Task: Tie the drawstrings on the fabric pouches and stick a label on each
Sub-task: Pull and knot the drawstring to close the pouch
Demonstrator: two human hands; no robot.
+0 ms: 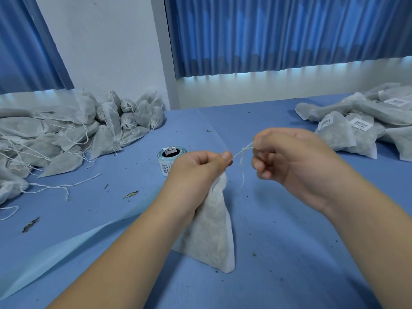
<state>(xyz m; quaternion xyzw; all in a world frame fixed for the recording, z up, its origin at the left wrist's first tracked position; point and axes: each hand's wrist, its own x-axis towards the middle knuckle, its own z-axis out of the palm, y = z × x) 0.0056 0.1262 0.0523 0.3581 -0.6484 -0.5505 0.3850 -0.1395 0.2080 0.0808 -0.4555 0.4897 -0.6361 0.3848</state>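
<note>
A filled white fabric pouch (214,233) stands upright on the blue table in front of me. My left hand (198,170) grips its gathered neck and pinches one end of the drawstring (242,152). My right hand (289,159) pinches the other end, so the string runs taut between the hands with a small knot in it. A loose tail hangs down from the knot. A roll of labels (170,157) lies just behind my left hand, partly hidden by it.
A heap of unlabelled pouches (66,134) with loose strings fills the left of the blue table (289,253). A stack of labelled pouches (367,128) lies at the right. Dried leaf bits are scattered about. Blue curtains hang behind.
</note>
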